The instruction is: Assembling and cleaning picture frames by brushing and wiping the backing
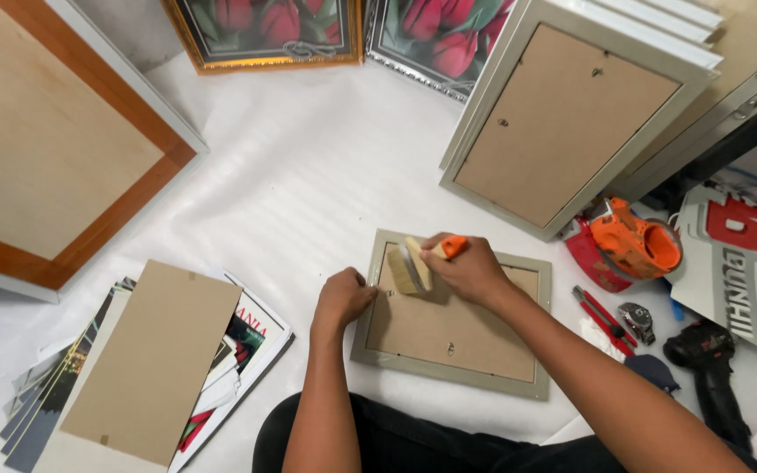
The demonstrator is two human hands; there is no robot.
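**On the white sheet: brush in one hand, frame steadied by the other**

Under your right hand (470, 270) lies a small grey picture frame (454, 314), face down, its brown backing board uppermost. That hand is curled shut around the orange handle of a wide brush (415, 265), whose pale bristles rest on the backing board near the frame's upper left corner. Your left hand (343, 298) sits just left of the brush, fingers bent and drawn together, pressing on the frame's left edge; whether it pinches anything small there cannot be told.

Left of your left hand a loose brown backing board (152, 359) lies on a fanned stack of prints (247, 337). Right of your right hand sit an orange tape dispenser (634, 241), a red cutter (599, 314) and a black power drill (713, 368). Beyond your right hand, larger frames (562, 118) lean back side out, with two tulip pictures (265, 26) further off.
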